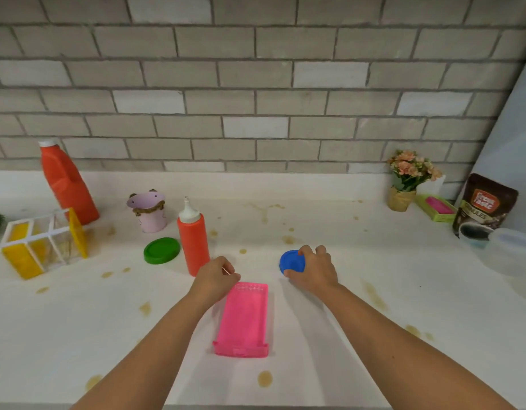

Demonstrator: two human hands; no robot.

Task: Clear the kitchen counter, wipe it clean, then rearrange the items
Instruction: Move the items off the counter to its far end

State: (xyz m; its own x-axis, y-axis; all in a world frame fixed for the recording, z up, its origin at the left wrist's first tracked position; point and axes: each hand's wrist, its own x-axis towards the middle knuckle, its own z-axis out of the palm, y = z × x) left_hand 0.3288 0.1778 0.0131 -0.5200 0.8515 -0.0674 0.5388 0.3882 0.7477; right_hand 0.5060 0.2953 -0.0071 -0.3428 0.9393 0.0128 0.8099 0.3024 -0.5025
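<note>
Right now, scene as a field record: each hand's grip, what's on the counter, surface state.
left hand: at far-left corner of pink tray; grip unclear
right hand: grips blue lid
counter: brown stains scattered, not wiped
left side: orange jug, divided organiser, pink pot, green lid, orange squeeze bottle
right side: flower pot, green box, coffee pouch, clear container

Matt plastic pink tray (pixel 243 318)
</note>
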